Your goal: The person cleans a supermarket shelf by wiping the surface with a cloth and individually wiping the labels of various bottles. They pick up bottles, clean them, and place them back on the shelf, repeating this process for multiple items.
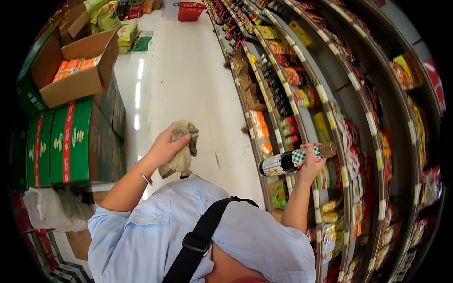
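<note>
My left hand (169, 146) grips a crumpled, greyish-beige cleaning cloth (181, 161) in front of my body, above the aisle floor. Out to the right, my right hand (311, 164) is wrapped around the neck end of a dark sauce bottle (283, 163). The bottle lies nearly level, its brown cap pointing right and its base pointing left. A green-and-white checked band and a printed label cover parts of it. Behind the bottle run the shelf edges; whether it touches them I cannot tell.
Shelving (331, 116) with packets and bottles lines the right side. Green cartons (78, 141) are stacked on the left, topped by an open cardboard box (67, 92) of orange packets. Farther along the tiled floor (184, 78) are a red shopping basket (190, 12) and yellow-green sacks (126, 33).
</note>
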`<state>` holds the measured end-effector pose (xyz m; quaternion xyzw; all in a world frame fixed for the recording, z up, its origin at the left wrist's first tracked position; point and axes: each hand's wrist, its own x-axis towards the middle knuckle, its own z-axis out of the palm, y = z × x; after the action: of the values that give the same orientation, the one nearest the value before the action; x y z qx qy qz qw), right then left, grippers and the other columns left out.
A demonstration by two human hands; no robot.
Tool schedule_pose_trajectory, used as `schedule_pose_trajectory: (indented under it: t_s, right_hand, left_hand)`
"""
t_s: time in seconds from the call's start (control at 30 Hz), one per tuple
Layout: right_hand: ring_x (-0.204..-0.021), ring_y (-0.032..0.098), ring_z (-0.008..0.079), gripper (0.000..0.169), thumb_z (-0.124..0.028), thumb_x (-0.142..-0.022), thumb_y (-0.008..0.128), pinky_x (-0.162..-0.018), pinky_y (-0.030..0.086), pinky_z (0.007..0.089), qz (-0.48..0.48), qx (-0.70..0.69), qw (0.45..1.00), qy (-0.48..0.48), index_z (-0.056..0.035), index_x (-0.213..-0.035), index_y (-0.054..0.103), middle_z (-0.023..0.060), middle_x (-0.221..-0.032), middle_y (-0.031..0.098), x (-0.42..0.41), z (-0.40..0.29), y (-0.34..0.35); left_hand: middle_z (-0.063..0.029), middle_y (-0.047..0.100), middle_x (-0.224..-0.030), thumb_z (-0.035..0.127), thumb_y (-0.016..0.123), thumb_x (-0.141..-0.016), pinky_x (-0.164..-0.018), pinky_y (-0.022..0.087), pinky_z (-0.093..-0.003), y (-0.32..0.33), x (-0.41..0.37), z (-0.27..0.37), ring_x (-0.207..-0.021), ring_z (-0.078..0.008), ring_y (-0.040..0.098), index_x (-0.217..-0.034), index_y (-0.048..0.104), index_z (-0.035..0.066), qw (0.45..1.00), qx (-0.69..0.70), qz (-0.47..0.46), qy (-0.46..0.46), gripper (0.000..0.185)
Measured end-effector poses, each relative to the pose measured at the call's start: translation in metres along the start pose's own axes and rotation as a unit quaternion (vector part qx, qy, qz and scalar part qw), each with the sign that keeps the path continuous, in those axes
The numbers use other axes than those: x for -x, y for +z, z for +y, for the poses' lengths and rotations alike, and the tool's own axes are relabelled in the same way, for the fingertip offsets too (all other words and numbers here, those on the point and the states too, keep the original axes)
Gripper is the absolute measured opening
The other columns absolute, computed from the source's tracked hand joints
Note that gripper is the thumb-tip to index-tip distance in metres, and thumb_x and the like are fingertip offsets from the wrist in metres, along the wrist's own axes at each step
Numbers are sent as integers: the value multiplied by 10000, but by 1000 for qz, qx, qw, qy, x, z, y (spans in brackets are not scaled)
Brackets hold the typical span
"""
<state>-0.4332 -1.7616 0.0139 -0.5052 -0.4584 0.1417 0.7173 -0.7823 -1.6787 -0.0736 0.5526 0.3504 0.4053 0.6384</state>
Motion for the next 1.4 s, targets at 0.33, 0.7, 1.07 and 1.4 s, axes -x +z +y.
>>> schedule_pose_trajectory:
  t_s: [0.33, 0.7, 1.07, 1.4]
  right_hand:
    - [-735, 563, 150, 233, 22, -752, 544, -667, 471, 285, -132, -105, 985, 19, -14, -949, 424, 78, -830, 542, -209, 121, 234]
    - [-757, 556, 180, 265, -12, -777, 530, -687, 466, 336, -33, -33, 999, 15, -32, -1014, 413, 99, -866, 541, -405, 252, 402]
    - [-711, 552, 169, 250, -49, -776, 555, -655, 475, 314, 113, 52, 992, 5, -21, -985, 422, 80, -819, 539, -602, 373, 487]
    - [-763, 543, 129, 306, -4, -732, 601, -697, 446, 272, -19, 131, 991, 21, -44, -991, 442, 59, -877, 543, -811, 503, 682]
  left_hand:
    - [-41, 556, -943, 185, 547, -832, -722, 435, -245, -172, -183, 0, -836, -113, 524, -1073, 494, 5, 959, 39, 278, 38, 305]
    - [-82, 563, -827, 180, 511, -847, -532, 489, -279, -349, -489, 42, -640, -173, 585, -1021, 490, 4, 969, 51, 242, 1, 249]
    - [-50, 557, -943, 206, 549, -829, -720, 444, -256, -384, -825, 72, -846, -124, 526, -1069, 488, 6, 998, 35, 44, -7, 318]
    - [-63, 579, -915, 210, 529, -843, -692, 452, -251, -514, -1040, 81, -791, -126, 551, -1059, 509, -14, 982, 57, 178, -12, 312]
